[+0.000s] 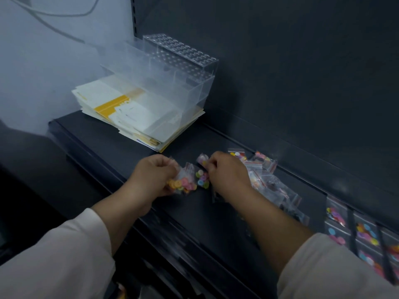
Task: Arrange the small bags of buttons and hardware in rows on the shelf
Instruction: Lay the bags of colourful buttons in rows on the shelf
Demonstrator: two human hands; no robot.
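My left hand [154,175] is closed on a clear bag of orange, pink and yellow buttons [182,184] just above the black shelf [108,145]. My right hand [228,172] pinches a small bag of pale buttons [203,160] at its top. Between the hands lies a bag with green, white and blue buttons [201,179]. A loose pile of small zip bags [266,178] spreads to the right of my right hand. Further right, bags of coloured buttons lie in neat rows [364,231].
A stack of white and yellow paper packets [129,113] sits at the shelf's back left, with a clear acrylic holder with holes [179,61] on top. The dark back panel [302,83] rises behind. A light wall [43,61] stands to the left.
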